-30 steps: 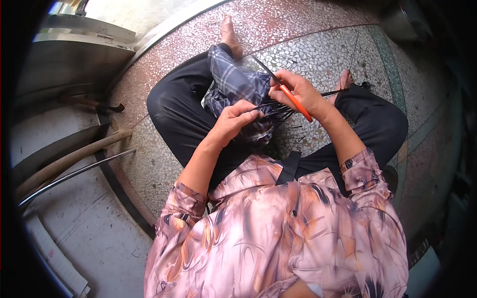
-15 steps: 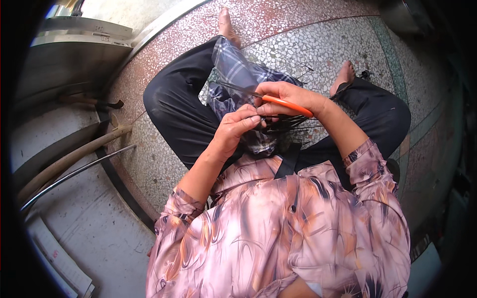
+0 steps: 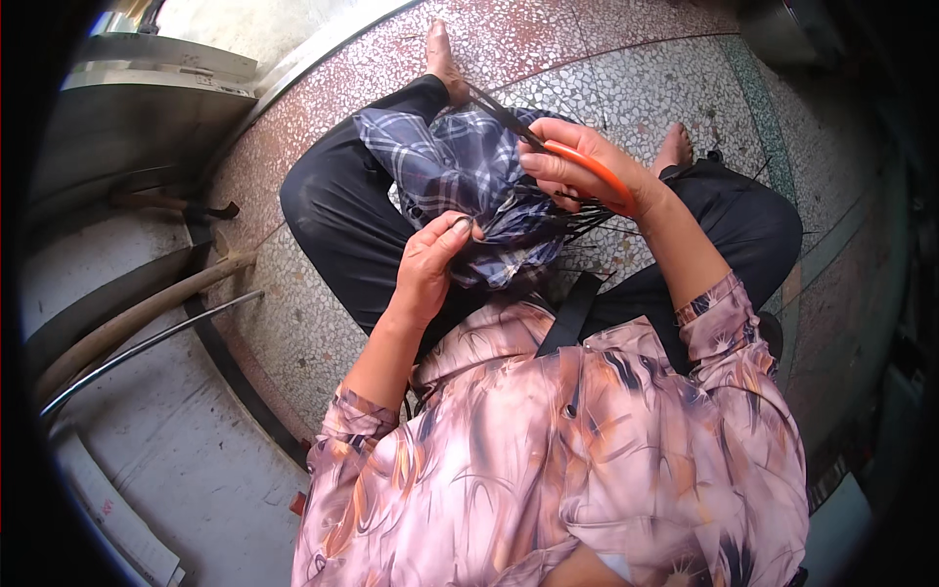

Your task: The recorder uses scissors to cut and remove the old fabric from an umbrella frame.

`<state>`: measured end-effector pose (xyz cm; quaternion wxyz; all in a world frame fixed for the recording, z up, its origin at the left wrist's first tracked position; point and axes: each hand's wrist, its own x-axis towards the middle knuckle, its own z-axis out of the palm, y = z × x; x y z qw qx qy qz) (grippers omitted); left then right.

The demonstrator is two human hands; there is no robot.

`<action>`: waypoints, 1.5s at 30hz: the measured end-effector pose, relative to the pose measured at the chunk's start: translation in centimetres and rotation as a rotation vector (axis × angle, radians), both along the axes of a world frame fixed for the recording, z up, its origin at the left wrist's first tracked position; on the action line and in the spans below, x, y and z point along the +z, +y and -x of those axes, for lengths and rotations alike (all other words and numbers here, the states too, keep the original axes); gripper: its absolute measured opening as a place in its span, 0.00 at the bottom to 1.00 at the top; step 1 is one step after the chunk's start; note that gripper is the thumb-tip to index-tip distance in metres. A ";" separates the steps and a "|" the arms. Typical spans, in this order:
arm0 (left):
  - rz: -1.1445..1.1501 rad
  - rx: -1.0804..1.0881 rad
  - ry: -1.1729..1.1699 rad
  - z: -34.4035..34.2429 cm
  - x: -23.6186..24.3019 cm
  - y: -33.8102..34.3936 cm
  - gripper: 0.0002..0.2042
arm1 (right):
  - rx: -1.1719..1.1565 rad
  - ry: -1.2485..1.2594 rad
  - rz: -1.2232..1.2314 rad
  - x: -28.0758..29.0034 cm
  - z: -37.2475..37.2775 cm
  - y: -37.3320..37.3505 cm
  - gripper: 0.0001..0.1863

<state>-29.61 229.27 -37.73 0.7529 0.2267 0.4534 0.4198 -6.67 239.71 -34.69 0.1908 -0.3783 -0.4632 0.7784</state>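
Orange-handled scissors (image 3: 612, 182) are in my right hand (image 3: 585, 168), their dark blades pointing up and to the left, over the cloth. A bundle of thin black strands (image 3: 590, 217) sticks out beneath that same hand; whether its fingers also grip them I cannot tell. To the left and lower, my left hand (image 3: 430, 252) is closed in a pinch, thumb against forefinger. A small dark bit shows at its fingertips, too small to name. Below both hands, a blue-grey plaid cloth (image 3: 411, 147) lies bunched between my legs.
My bent legs in black trousers (image 3: 337, 210) flank the cloth on a speckled stone floor (image 3: 626, 88). At the left are a curved wooden pole (image 3: 147, 301), a metal rod (image 3: 161, 347) and a dark-tipped tool (image 3: 220, 208). A metal panel (image 3: 147, 127) stands at the upper left.
My hands have drawn apart: the right with the scissors up and rightward, the left leftward. The blades show more fully, and more of the plaid cloth is uncovered.
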 end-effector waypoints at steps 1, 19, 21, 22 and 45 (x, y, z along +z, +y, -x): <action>-0.015 0.001 0.125 0.3 -0.6 0.1 0.06 | 0.003 -0.002 -0.004 0.2 0.1 -0.3 0.13; -0.813 -0.584 1.303 -1.9 3.4 5.8 0.08 | -0.168 0.075 0.060 0.3 0.6 -1.6 0.13; -0.804 -0.465 1.204 -2.1 3.0 5.2 0.07 | -0.177 0.041 0.074 -0.4 0.6 -1.5 0.12; -0.848 -0.422 1.138 -2.3 2.6 5.0 0.06 | -0.194 0.005 -0.079 -1.0 0.7 -1.6 0.12; -1.148 -0.650 1.084 -2.4 2.6 1.5 0.07 | 0.395 0.007 -0.018 -4.8 0.0 -2.1 0.13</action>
